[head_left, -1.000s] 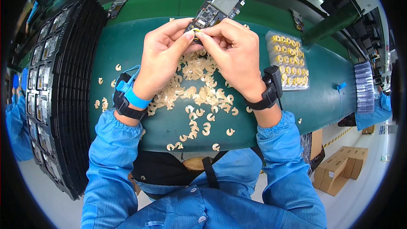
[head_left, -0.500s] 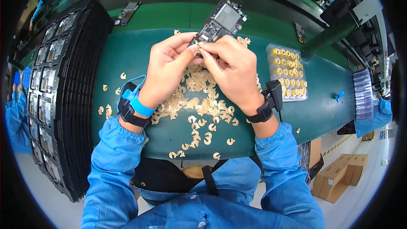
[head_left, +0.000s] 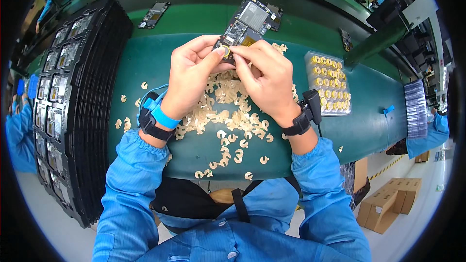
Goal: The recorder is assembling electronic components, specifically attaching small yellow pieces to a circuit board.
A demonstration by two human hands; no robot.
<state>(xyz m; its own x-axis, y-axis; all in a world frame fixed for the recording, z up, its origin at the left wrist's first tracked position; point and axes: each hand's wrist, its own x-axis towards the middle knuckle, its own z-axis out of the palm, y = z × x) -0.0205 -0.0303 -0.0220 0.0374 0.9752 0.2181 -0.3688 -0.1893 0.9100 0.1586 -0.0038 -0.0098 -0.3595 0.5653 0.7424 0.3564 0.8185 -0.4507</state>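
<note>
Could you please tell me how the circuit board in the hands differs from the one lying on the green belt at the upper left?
The held circuit board is lifted and tilted, pinched by the left hand and right hand; the far circuit board lies flat, untouched. The held one looks larger, being nearer, with a yellow ring pressed against it; the far one shows none. Both are dark, elongated boards.

A tall stack of black trays (head_left: pixel 73 111) blocks the left; bare green table (head_left: pixel 374 116) lies right.
</note>
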